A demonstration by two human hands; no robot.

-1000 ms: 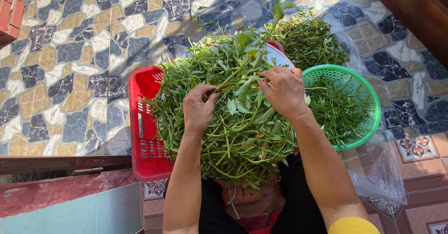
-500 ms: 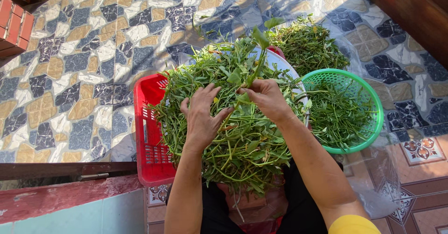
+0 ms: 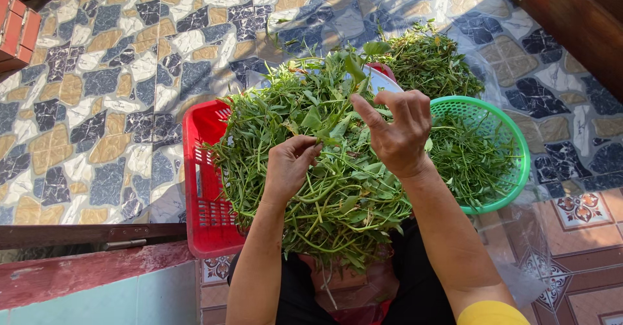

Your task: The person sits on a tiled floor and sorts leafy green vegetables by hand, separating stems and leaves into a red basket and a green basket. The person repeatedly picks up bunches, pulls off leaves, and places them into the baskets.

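Leafy green stems [image 3: 324, 189], long and tangled, lie heaped in a big pile on our lap and over the edge of a red plastic crate [image 3: 207, 215]. We are looking straight down at our own two bare hands working in this pile.

Our left hand [image 3: 290, 165] rests on top of the heap with its fingers curled in and pressed together, pinching the lower part of one stem. Our right hand [image 3: 396, 133] is raised just above the pile, its fingers bent and its thumb stretched out to the left, gripping the upper part of a leafy sprig [image 3: 347, 82] that stands up between the two hands. The hands are near each other but not touching.

Just to the right of the heap sits a round green plastic basket [image 3: 513, 143], partly filled with thinner green strands. Behind it, on the floor, lies a second, smaller mound of greens [image 3: 428, 62] on a clear plastic sheet [image 3: 525, 247] that runs down the right side. A white rim [image 3: 383, 78] peeks out between the two piles; we cannot tell what it belongs to.

Underneath everything is a patterned tile floor [image 3: 117, 91] in blue, tan and white. A dark wooden edge [image 3: 571, 20] shows at the top right.
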